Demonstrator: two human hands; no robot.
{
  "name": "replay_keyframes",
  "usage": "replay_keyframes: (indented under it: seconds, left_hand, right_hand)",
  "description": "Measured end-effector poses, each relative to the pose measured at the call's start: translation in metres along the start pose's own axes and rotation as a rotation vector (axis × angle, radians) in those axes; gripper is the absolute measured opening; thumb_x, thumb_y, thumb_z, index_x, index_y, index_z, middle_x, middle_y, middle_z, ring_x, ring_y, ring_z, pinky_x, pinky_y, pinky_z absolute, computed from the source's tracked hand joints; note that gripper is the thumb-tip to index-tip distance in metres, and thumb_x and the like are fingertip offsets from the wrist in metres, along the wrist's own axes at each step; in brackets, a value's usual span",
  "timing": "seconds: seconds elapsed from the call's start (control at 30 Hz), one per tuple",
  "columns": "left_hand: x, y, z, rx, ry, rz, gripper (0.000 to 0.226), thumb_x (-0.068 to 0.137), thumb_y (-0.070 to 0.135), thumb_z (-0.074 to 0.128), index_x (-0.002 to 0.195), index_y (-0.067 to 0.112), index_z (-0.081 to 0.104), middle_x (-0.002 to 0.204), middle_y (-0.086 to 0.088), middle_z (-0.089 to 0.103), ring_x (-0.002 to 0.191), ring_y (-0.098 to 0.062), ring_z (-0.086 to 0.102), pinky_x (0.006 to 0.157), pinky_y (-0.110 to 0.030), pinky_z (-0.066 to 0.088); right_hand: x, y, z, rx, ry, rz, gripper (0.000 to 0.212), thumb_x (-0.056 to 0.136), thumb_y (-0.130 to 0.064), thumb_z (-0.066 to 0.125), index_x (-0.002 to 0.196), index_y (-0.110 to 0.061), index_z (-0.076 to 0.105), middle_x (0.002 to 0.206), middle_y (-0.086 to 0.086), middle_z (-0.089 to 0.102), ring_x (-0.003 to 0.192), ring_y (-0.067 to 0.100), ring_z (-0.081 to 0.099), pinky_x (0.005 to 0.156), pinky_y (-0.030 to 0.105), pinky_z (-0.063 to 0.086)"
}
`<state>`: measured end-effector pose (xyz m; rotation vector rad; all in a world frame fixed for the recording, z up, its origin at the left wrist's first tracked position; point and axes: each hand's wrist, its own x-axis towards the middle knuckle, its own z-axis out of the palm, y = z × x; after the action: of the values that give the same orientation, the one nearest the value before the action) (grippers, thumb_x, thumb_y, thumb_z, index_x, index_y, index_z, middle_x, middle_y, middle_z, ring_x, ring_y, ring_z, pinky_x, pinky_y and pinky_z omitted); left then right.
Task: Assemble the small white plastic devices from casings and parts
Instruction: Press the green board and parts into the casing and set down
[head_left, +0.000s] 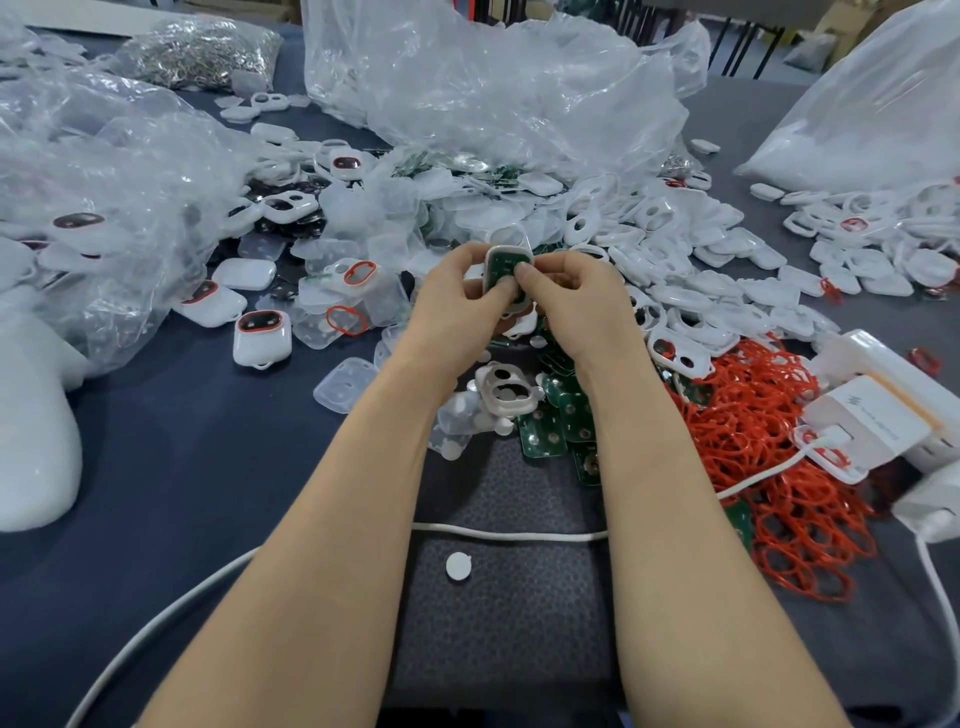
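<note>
White casing (489, 270) with a green board (501, 266) seated inside is held up just left of and beyond the heap of red rings (753, 441). My left hand (457, 293) and right hand (571, 296) both pinch its edges, thumbs pressing on the board.
</note>
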<state>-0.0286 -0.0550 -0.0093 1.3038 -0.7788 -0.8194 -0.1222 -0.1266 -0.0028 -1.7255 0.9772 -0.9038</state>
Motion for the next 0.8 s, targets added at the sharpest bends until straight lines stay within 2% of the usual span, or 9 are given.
replay_keyframes:
  seconds: [0.17,0.27,0.37,0.5,0.6,0.8]
  left_hand:
    - [0.0015,-0.0004,-0.0026,-0.012,0.021,0.002,0.015,0.095,0.004,0.055,0.106,0.014,0.055,0.083,-0.005,0.071,0.073,-0.012,0.072,0.066,-0.021,0.055]
    - [0.0015,0.0007,-0.0033,0.015,0.047,0.022,0.015,0.095,0.002,0.054,0.099,0.016,0.054,0.078,-0.006,0.07,0.069,-0.014,0.07,0.063,-0.022,0.056]
    - [0.0014,0.0008,-0.002,0.04,0.064,0.042,0.017,0.094,0.001,0.053,0.095,0.018,0.053,0.076,-0.008,0.069,0.07,-0.018,0.068,0.067,-0.025,0.057]
    - [0.0014,-0.0004,0.0005,0.036,0.071,0.027,0.017,0.095,0.002,0.054,0.11,0.01,0.053,0.082,-0.009,0.07,0.07,-0.016,0.069,0.068,-0.024,0.058]
    - [0.0014,-0.0012,0.0019,0.017,0.066,-0.003,0.022,0.096,0.003,0.053,0.118,0.006,0.052,0.091,-0.013,0.07,0.077,-0.017,0.07,0.073,-0.026,0.059]
    - [0.0017,0.0,-0.001,0.047,0.062,0.013,0.017,0.095,0.002,0.053,0.109,0.011,0.054,0.091,-0.016,0.071,0.076,-0.02,0.07,0.073,-0.027,0.059]
  right_hand:
    - [-0.001,-0.0025,-0.0009,0.044,-0.021,0.003,0.009,0.089,-0.016,0.066,0.095,-0.01,0.067,0.072,-0.003,0.062,0.054,-0.009,0.055,0.053,0.006,0.042]
    - [-0.0018,-0.0045,0.0001,0.091,-0.03,0.007,0.005,0.089,-0.018,0.065,0.089,-0.013,0.067,0.071,-0.002,0.063,0.052,-0.007,0.057,0.052,0.008,0.043]
    - [-0.0018,-0.0048,0.0028,0.088,-0.02,0.001,0.009,0.089,-0.022,0.066,0.09,-0.013,0.068,0.074,0.001,0.065,0.06,0.0,0.06,0.056,0.01,0.046]
    - [-0.0014,-0.003,0.0041,0.023,-0.007,-0.005,0.007,0.089,-0.022,0.065,0.091,-0.016,0.066,0.074,-0.002,0.062,0.066,0.005,0.058,0.057,0.009,0.046]
    - [-0.0006,-0.0024,0.0032,0.01,0.001,-0.001,0.005,0.09,-0.021,0.064,0.09,-0.016,0.066,0.074,-0.003,0.062,0.067,0.004,0.057,0.056,0.006,0.044]
    - [0.0011,-0.0009,0.0038,-0.013,-0.002,-0.002,0.012,0.089,-0.021,0.065,0.094,-0.01,0.068,0.071,-0.003,0.06,0.058,-0.002,0.055,0.056,0.01,0.044]
